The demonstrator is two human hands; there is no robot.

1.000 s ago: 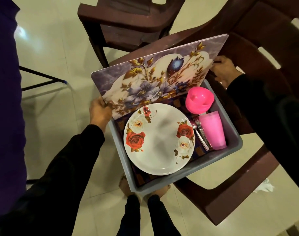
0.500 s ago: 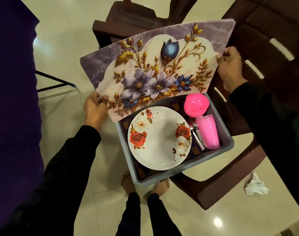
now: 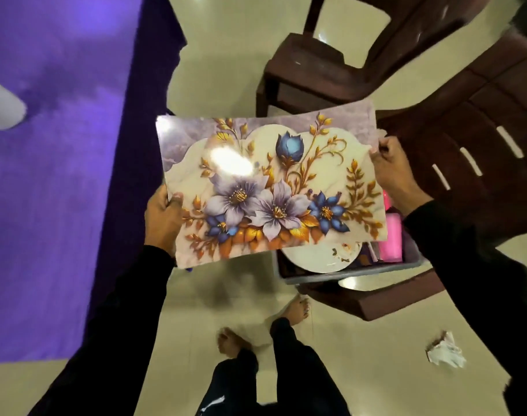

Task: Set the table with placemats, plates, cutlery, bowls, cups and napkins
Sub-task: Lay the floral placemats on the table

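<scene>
From above I see my left hand [image 3: 163, 219] and right hand [image 3: 389, 168] each pinching an end of the floral placemat [image 3: 271, 187], held flat over the glossy cream tiled floor [image 3: 361, 364], between a purple-clothed table [image 3: 61, 190] and a grey tub [image 3: 413, 259] on a brown plastic chair [image 3: 481, 160].

One placemat [image 3: 274, 187], one plate [image 3: 322, 261], one grey bin [image 3: 346, 276], two chairs [image 3: 325, 70], perhaps one pink cup [image 3: 392, 238]
</scene>
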